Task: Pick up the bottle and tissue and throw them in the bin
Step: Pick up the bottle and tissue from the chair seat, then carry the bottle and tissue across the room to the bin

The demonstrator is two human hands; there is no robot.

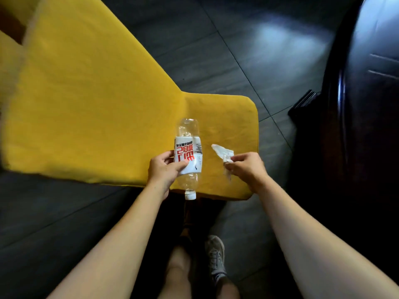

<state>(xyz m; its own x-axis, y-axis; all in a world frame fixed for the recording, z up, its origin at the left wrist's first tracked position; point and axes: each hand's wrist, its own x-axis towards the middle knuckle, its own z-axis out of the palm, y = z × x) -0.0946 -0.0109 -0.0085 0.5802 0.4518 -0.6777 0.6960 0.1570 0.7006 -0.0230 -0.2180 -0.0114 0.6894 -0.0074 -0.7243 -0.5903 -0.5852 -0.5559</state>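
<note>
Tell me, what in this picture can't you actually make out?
Head view:
- The bin: nowhere in frame, so its place is unknown.
- The bottle: the left hand covers part of its label; contents unclear.
- The tissue: its lower end is hidden in the right hand.
- The dark furniture on the right: cut off by the edge.

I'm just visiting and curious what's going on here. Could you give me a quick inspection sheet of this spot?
Surface: yellow cushion, soft and bare apart from the job's things.
Job's things: clear bottle, white cap toward the person, held by the left hand; crumpled tissue pinched by the right hand. Bin: nothing seen.
Clutter: nothing seen.
Grippers: both bare hands closed on their items.
Cables: nothing seen.
Surroundings: dark tiled floor, dark wooden furniture at right, the person's shoe below.
</note>
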